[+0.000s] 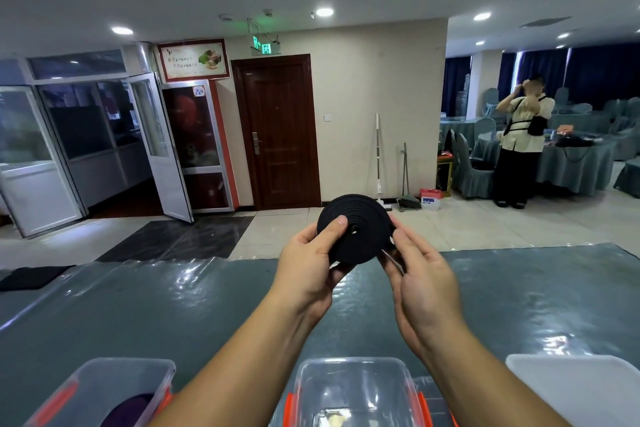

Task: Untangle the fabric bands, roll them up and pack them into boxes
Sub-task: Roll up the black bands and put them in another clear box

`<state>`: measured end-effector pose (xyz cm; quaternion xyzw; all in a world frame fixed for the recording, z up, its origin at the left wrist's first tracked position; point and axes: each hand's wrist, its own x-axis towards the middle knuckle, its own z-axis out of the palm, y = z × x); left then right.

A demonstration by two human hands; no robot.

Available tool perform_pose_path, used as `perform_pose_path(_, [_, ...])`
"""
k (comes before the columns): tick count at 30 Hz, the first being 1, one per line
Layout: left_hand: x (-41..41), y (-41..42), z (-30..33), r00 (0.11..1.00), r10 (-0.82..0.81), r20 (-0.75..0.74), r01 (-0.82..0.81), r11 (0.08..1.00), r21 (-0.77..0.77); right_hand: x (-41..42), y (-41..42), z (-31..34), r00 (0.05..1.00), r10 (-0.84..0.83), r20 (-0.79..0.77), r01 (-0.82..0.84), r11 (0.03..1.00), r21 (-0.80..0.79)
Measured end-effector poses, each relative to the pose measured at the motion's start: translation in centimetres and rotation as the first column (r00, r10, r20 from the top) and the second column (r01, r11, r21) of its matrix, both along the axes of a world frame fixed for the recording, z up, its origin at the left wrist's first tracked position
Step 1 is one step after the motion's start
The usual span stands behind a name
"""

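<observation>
- Table [145,305], grey-green cloth under glossy film: fills my lower view, from 8 to 4 o'clock.
- White lid [581,388], 4 o'clock, lying flat at the table's near edge.
- Clear box [349,388], 6 o'clock, orange clasps, open; I see no band in it.
- Second box [104,388], 7 o'clock, open; something dark purple lies inside, probably a packed roll.
- Left hand [308,270], centre: thumb across the roll's face, fingers curled behind it.
- Right hand [422,284], just at 3 o'clock of the left: fingers curled round the roll's rim, apparently pinching the loose tail.
- Black band roll [355,229], held above the table between both hands, wound into a tight disc. I judge rolling nearly done; boxing remains.
</observation>
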<state>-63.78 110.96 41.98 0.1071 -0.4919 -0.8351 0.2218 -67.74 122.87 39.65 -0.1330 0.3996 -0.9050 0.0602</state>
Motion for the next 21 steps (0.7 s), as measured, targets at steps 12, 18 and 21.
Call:
perform_pose_path(12, [-1.0, 3.3, -5.1, 0.992, 0.097, 0.083, -0.111, 0.977, 0.182, -0.3, 1.0, -6.4, 0.975, -0.196, -0.109, 0.222, 0.915, 0.337])
perform_pose_path(18, [-1.3, 3.6, -9.7, 0.969, 0.123, 0.217, -0.17, 0.962, 0.215, -1.1, 1.6, -9.8, 0.982, -0.133, 0.134, 0.089, 0.952, 0.293])
perform_pose_path(21, [-1.4, 3.1, -12.1, 0.948, 0.095, 0.303, -0.169, 0.959, 0.228, -1.6, 1.6, -11.7, 0.969, -0.113, 0.22, 0.041, 0.95, 0.311])
